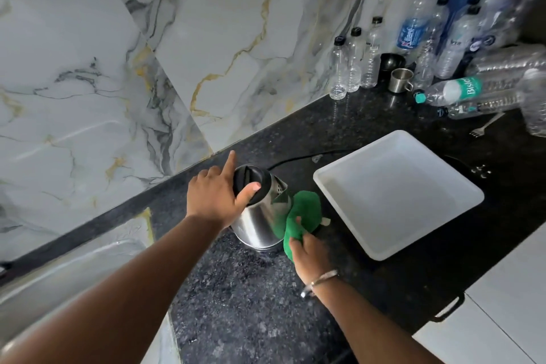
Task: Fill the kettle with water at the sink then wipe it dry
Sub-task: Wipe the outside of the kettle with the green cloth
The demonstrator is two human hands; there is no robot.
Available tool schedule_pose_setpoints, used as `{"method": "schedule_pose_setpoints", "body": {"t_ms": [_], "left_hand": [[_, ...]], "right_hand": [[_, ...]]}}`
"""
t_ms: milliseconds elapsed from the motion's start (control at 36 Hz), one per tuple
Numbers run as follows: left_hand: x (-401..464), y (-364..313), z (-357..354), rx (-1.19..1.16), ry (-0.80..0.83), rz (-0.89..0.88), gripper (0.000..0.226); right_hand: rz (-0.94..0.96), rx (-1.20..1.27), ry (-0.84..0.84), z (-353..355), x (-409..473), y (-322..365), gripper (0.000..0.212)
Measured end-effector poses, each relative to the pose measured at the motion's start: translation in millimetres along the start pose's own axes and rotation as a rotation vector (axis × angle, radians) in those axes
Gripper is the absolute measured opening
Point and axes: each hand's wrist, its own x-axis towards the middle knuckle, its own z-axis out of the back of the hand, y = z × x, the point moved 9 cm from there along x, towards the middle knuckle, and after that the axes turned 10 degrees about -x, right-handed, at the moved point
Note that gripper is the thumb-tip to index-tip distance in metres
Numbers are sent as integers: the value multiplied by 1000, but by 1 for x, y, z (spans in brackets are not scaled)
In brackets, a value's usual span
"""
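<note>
Left hand: the left hand point(217, 196) is sitting at the centre of the frame, gripping the top of the kettle from the left; the thumb is lying across the black lid point(251, 185), the index finger is pointing straight up toward the wall, and the remaining fingers are curling out of sight behind the kettle.
Right hand: the right hand point(310, 254) is closing around the lower end of a green cloth point(301, 216), just right of and below centre, and pressing it against the kettle's right side; a thin bracelet point(323, 278) is circling the wrist.
Kettle: the steel kettle point(260, 219) is standing on the black speckled countertop point(251, 298) at the centre, leaning slightly, its spout facing right toward the cloth.
Cord: a black cord point(295, 159) is running along the counter from behind the kettle toward the right.
Tray: a white square tray point(348, 204) is lying on the counter to the right of the kettle, close to the cloth but apart from it.
Sink: the steel sink point(59, 281) is showing at the lower left, partly behind the left forearm.
Upper right: clear plastic bottles point(351, 68) are crowding the corner, some standing, some lying flat, with a small steel cup point(400, 80) among them and a fork point(486, 126) lying below them.
Wall: marble-patterned tiles point(118, 53) are filling the upper left.
</note>
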Motion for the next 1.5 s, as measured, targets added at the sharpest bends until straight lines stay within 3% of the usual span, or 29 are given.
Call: {"method": "schedule_pose_setpoints", "body": {"t_ms": [56, 139, 222, 306, 417, 556, 694, 889, 1028, 1111, 1194, 1250, 1333, 1417, 1500], "left_hand": [[-3, 0, 1, 21, 32, 49, 111], [-9, 0, -1, 78, 82, 104, 117], [-13, 6, -3, 65, 90, 66, 112], [-13, 13, -3, -65, 87, 0, 105], [-12, 16, -3, -153, 54, -8, 102], [-12, 11, -7, -145, 51, 17, 102], [-12, 10, -4, -131, 62, 18, 101], [-15, 9, -2, -136, 109, 54, 101], [-27, 7, -7, -160, 146, 165, 93], [-36, 6, -14, -248, 227, 256, 97], [-26, 8, -11, -361, 242, 265, 94], [-9, 4, -7, -437, 192, 196, 85], [7, -9, -15, -536, 211, 101, 73], [8, -9, -25, -603, 211, 96, 69], [5, -5, -28, -641, 230, 117, 68]], "right_hand": [[-51, -4, 55, -2, 6, -8, 36], [-45, 152, -33, 28, 7, 3, 26], [30, 421, -148, 64, 0, 26, 36], [87, 555, -133, 77, 3, 58, 30], [139, 492, -84, 59, 19, 95, 23], [261, 392, -182, 33, 19, 106, 61], [321, 384, -267, 15, 22, 98, 60], [-62, 306, -179, -3, 36, 19, 49], [-142, 62, 45, 4, 52, -1, 24], [-51, 194, -34, 35, 53, 22, 23], [182, 453, -189, 72, 19, 64, 42], [344, 499, -202, 75, -3, 94, 53], [485, 351, -94, 39, -20, 134, 61], [574, 32, -259, 4, -29, 147, 71], [539, -75, -334, -19, -30, 130, 74]]}}
